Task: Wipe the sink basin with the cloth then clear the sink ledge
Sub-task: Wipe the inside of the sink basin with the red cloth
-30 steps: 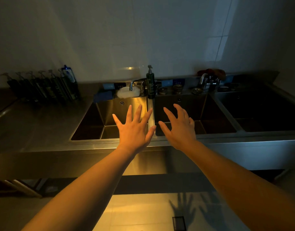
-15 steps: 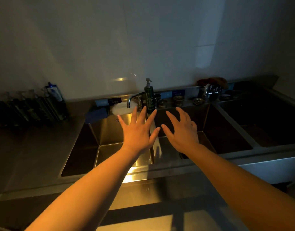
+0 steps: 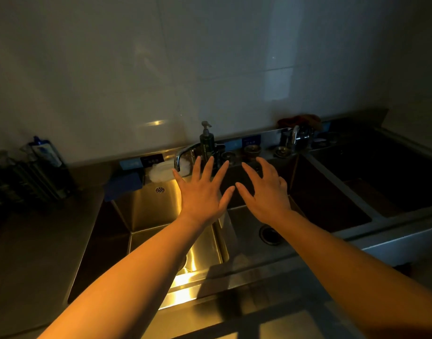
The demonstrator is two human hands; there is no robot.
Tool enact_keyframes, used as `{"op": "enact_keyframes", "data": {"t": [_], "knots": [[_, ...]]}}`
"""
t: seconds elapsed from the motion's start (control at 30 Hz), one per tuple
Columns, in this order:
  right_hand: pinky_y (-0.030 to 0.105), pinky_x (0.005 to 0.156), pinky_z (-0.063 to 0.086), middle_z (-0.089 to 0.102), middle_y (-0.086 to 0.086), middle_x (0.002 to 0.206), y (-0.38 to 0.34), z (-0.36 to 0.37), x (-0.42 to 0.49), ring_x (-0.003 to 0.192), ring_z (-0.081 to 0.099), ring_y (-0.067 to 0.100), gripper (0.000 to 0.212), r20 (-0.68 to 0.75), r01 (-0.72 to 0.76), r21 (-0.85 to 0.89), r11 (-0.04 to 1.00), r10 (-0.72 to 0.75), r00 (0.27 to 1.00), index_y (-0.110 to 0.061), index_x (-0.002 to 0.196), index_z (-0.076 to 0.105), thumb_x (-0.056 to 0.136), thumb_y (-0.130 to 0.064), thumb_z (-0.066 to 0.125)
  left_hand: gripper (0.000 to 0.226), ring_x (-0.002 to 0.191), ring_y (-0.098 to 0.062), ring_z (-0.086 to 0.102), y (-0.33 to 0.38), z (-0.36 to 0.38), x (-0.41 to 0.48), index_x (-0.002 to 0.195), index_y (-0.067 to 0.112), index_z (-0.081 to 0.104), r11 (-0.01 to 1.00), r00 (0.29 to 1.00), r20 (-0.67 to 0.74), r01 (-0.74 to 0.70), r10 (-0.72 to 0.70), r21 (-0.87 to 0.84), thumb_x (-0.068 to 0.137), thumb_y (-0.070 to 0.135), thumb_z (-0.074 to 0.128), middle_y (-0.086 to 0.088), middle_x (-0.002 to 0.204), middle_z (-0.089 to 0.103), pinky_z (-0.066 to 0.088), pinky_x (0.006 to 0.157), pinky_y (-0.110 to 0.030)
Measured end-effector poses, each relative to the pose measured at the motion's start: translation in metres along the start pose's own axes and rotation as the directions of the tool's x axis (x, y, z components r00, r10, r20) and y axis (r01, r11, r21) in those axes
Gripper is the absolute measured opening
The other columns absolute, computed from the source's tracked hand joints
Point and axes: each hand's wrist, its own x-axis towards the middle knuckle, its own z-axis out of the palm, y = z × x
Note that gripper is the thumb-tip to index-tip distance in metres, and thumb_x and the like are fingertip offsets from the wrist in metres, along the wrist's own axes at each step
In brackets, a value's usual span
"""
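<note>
A steel sink unit fills the lower view, with a lit left basin [image 3: 146,209] and a darker middle basin [image 3: 249,231]. My left hand [image 3: 202,192] and my right hand [image 3: 266,192] hover side by side above the divider, fingers spread, holding nothing. On the back ledge [image 3: 237,155] lie a white cloth [image 3: 161,171], a folded blue cloth [image 3: 123,183], a dark pump bottle [image 3: 207,143] and several round metal strainers [image 3: 252,150]. A curved tap [image 3: 183,155] reaches over the left basin.
A third basin [image 3: 381,177] lies at the right, with a second tap [image 3: 295,135] and a reddish cloth [image 3: 300,119] behind it. Bottles and a dark rack [image 3: 36,167] stand on the left counter. A tiled wall rises behind the ledge.
The view has drawn closer to the sink and now looks down into the basins. Both hands have stayed spread and reached further toward the back ledge.
</note>
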Motion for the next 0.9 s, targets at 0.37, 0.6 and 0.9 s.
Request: {"op": "enact_keyframes", "data": {"t": [0.37,0.6,0.9], "knots": [[0.057,0.11,0.021,0.009,0.006,0.156,0.048,-0.001,0.036,0.143,0.005,0.024,0.06,0.018,-0.014,0.002,1.0,0.014,1.0,-0.033,0.146,0.02,0.092,-0.057,0.03,0.064,0.145,-0.027,-0.004,0.035,0.021,0.05,0.148,0.041,0.004,1.0,1.0,0.031,0.002,-0.002,-0.023,0.089,0.065,0.008,-0.001,0.159,0.01,-0.012,0.102,-0.068],[0.055,0.111,0.019,0.007,0.004,0.157,0.098,-0.009,0.071,0.143,0.004,0.023,0.059,0.041,0.024,-0.016,1.0,-0.023,0.999,-0.034,0.147,0.019,0.093,-0.057,0.03,0.066,0.146,-0.027,-0.002,0.075,0.036,0.091,0.148,0.041,0.002,0.998,0.998,0.019,0.052,-0.052,-0.018,0.087,0.067,0.004,-0.001,0.158,0.014,-0.012,0.101,-0.07],[0.056,0.11,0.018,0.006,0.003,0.157,0.152,-0.009,0.108,0.143,0.004,0.023,0.059,0.057,0.077,-0.017,0.997,-0.076,0.995,-0.035,0.146,0.019,0.093,-0.059,0.029,0.068,0.146,-0.027,-0.003,0.116,0.053,0.129,0.147,0.042,0.001,0.992,0.992,0.016,0.123,-0.124,0.02,0.085,0.068,0.0,0.0,0.158,0.015,-0.015,0.1,-0.07]]}}
